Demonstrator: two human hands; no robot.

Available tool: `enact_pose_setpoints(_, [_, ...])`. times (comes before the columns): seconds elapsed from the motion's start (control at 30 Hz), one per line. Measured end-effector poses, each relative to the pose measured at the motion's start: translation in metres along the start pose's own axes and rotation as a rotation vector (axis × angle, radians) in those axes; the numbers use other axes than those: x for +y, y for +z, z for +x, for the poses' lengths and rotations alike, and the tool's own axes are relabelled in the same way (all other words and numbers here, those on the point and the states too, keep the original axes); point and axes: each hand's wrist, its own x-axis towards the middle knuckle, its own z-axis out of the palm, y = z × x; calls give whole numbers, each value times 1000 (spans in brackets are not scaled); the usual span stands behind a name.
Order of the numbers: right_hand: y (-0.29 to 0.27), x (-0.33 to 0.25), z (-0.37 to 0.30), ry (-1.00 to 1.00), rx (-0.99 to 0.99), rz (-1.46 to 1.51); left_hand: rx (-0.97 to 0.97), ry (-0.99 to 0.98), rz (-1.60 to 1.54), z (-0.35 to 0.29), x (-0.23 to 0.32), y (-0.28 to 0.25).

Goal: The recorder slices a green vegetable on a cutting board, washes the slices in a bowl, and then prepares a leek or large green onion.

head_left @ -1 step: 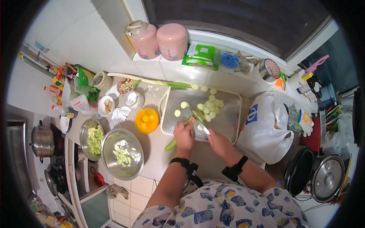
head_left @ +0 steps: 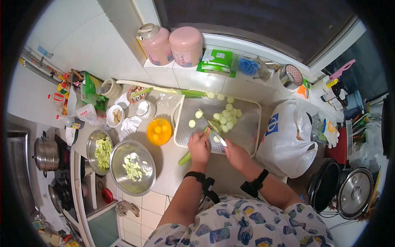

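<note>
Over the pale bench, a slender green squash, partly uncut, is clamped in the left hand, a silver-bladed knife in the right hand; beyond, pale-green round slices are already spread across a white-rimmed metal tray.

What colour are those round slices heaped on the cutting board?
The round slices are a pale, whitish green, seen best in the head view.
</note>
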Motion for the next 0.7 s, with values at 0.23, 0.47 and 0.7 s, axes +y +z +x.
enact_pose_setpoints(0.23, [-30, -13, -31, 103, -33, 34, 70, 9, -178, 3, -8, -3])
enact_pose_setpoints(0.47, [-19, -10, -33, -19, 22, 45, 51, 63, -202, 2, -13, -2])
enact_pose_setpoints(0.7, [-15, -9, -34, -9, 51, 49, 61, 79, -204, 1, -13, -9])
